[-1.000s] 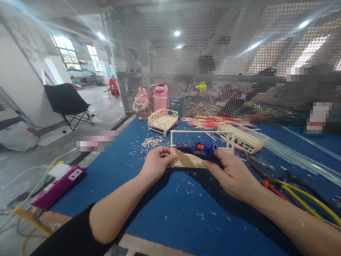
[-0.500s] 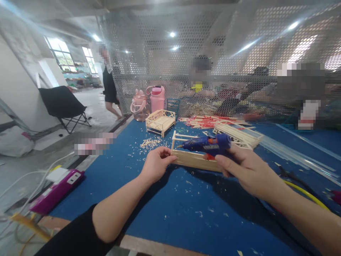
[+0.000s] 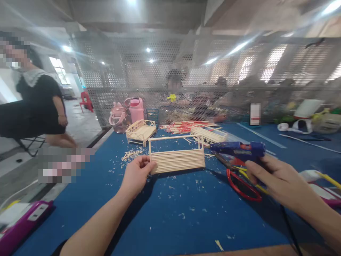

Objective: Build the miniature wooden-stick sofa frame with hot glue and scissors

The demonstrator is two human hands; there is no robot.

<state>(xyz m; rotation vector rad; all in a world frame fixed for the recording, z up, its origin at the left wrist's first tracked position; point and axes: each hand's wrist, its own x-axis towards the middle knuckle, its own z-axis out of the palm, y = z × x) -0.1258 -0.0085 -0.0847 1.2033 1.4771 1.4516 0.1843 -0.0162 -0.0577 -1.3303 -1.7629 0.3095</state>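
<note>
Stick frame, one, upright at the near middle of the blue table; slatted face toward camera. Left hand: thumb and fingers pinch its left end. Right hand: wrapped round one blue glue gun, nozzle near the frame's right end; label on body too small to read. Red-handled scissors, one pair, below the gun. Behind: second frame, third frame, red-and-pale stick pile. Pink bottles, two, farther back; contents cannot be told.
</note>
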